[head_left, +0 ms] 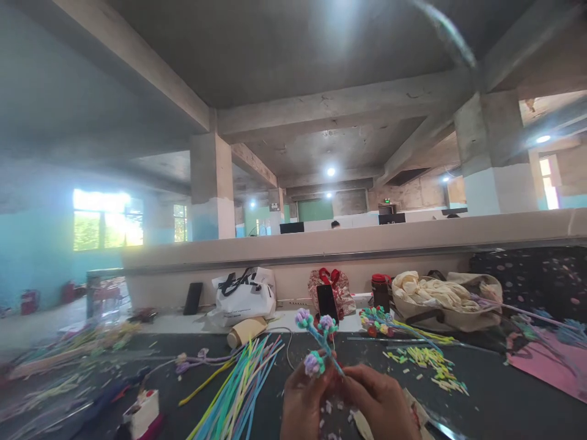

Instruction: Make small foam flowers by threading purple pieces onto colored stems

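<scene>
Both my hands meet low in the middle of the view around a pipe-cleaner flower sprig [326, 345]. Its blue stem branches to lilac blossoms with teal bases. My left hand [305, 397] is closed on the sprig beside the lowest blossom. With fingers pinched, my right hand [378, 397] grips the lower end of the blue stem. Small pale cut bits [329, 406] lie on the dark table below the hands. Left of them rests a fanned bundle of pipe cleaners [238, 391] in blue, green, yellow and pink.
Finished-looking flower stems [378, 321] and yellow-green cut pieces [428, 366] lie to the right. A phone [327, 302] leans at the back, between a white plastic bag [245, 296] and a dark red-lidded bottle [380, 293]. A cloth bag [440, 299] and a pink sheet [553, 363] sit farther right.
</scene>
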Motion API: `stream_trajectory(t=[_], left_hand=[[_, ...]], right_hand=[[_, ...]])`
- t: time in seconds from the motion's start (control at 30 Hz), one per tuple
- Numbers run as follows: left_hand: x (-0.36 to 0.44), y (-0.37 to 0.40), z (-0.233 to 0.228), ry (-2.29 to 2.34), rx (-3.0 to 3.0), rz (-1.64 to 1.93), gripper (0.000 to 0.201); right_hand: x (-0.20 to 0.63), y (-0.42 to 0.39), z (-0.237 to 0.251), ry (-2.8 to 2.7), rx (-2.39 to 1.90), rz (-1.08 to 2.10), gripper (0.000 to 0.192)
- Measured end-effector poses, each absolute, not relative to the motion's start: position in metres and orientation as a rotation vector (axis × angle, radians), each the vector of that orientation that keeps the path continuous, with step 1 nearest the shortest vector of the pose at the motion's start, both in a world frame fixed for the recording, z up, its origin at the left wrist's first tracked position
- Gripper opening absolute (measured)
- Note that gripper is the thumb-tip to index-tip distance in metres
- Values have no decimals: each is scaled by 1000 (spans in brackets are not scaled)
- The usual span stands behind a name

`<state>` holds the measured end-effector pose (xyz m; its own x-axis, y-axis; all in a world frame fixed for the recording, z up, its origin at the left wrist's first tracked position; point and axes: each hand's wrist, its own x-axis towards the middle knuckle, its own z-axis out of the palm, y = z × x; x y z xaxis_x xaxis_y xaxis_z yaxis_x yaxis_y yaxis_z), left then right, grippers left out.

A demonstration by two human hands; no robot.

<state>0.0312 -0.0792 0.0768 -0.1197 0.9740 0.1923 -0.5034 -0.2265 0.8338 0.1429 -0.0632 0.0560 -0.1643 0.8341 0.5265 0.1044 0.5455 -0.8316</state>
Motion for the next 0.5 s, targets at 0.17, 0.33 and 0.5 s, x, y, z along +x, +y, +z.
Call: stream_trajectory(t=[0.17,0.33,0.5], left_hand=[[34,-68,72,807,944,1572,33],[36,-66,72,695,1004,1459,28],[40,-72,80,602,833,1487,18]], right_hand=[[146,-65,60,-1594,-814,757,30],[147,-68,63,-1667,-884,737,33],[153,-74,45,-1628,-1066,547,38]])
